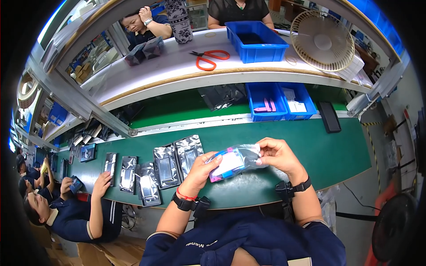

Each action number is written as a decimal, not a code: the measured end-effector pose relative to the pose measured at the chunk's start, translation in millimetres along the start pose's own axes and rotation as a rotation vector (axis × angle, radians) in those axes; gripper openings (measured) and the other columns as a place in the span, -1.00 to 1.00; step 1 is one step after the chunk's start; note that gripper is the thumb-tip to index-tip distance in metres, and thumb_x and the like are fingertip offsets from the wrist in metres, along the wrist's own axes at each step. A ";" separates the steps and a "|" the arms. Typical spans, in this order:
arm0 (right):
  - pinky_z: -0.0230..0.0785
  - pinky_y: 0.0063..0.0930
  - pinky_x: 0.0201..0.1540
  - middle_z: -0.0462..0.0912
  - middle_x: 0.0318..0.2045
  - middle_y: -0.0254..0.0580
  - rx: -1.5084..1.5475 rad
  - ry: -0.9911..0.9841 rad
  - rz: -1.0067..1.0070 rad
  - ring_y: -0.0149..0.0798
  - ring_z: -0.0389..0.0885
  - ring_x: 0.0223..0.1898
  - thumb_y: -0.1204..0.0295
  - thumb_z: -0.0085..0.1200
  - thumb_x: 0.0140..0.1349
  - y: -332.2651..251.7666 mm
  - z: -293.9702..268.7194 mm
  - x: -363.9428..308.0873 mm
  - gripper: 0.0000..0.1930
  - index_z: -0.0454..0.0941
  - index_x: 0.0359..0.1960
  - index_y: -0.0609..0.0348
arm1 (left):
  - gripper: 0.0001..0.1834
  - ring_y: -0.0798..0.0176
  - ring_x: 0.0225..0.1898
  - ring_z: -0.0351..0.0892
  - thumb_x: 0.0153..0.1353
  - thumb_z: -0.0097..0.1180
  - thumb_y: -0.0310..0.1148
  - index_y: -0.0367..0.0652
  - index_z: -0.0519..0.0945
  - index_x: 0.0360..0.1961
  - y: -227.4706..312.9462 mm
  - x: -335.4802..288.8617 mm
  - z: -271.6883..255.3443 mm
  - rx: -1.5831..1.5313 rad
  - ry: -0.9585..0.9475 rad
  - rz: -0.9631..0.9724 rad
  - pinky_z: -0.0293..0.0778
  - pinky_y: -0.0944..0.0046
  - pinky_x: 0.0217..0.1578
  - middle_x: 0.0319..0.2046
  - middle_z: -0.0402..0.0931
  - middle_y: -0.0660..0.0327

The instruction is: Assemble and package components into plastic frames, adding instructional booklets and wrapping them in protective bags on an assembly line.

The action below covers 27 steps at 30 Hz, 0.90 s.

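Above the green bench I hold a clear plastic bag (234,162) with white, blue and pink contents showing through it. My left hand (200,172) grips the filled end, its thumb lying across the top. At the loose, crinkled end, the fingers of my right hand (280,155) pinch the film. Just left of my left hand lie several flat black packs in shiny film; the nearest pack (188,148) is close to my wrist. What exactly the bag contains I cannot make out.
Beyond the bench sit a blue bin (258,118) with pink pieces, another blue bin (309,113) with white pieces, and a black tray (329,119). The shelf above carries red-handled scissors (206,60), a large blue bin (262,56) and a fan (322,42). A co-worker's hand (102,184) touches a pack at left.
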State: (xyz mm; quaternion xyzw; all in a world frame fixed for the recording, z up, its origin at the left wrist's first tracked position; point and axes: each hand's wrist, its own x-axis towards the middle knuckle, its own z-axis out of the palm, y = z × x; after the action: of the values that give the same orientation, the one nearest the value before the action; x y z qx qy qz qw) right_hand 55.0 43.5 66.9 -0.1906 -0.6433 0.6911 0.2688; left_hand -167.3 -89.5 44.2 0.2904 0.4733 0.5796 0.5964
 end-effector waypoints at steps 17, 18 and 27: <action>0.24 -0.67 -0.51 0.44 -0.50 -0.38 -0.567 0.597 -0.209 -0.56 0.32 -0.57 0.61 0.28 -0.10 -4.5 12.5 -1.8 -0.82 0.46 -0.56 0.28 | -0.62 0.44 -0.23 0.50 0.16 0.19 -0.26 -0.32 0.54 -0.10 7.8 0.0 -2.1 0.112 -0.160 -0.044 0.42 0.44 -0.17 -0.26 0.56 0.22; 0.22 -0.68 -0.51 0.44 -0.49 -0.38 -0.446 0.476 -0.224 -0.57 0.32 -0.56 0.61 0.30 -0.12 -6.3 7.5 -8.8 -0.81 0.46 -0.57 0.27 | -0.62 0.43 -0.21 0.50 0.16 0.19 -0.27 -0.32 0.54 -0.09 8.2 -0.3 -3.3 0.181 -0.136 -0.006 0.41 0.43 -0.16 -0.25 0.57 0.22; 0.24 -0.74 -0.51 0.65 -0.41 -0.20 0.033 0.117 0.139 -0.60 0.37 -0.58 0.58 0.02 0.20 -26.7 8.7 -26.2 -0.80 0.60 -0.17 0.21 | -0.64 0.41 -0.19 0.50 0.18 0.15 -0.30 -0.32 0.54 -0.07 6.3 2.5 -1.5 0.129 -0.104 0.009 0.40 0.43 -0.13 -0.22 0.56 0.21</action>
State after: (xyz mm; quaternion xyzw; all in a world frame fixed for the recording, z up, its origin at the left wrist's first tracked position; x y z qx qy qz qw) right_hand 73.5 21.3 92.1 -0.2701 -0.6003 0.7063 0.2604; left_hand -171.6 -86.3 48.7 0.3602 0.4765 0.5348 0.5976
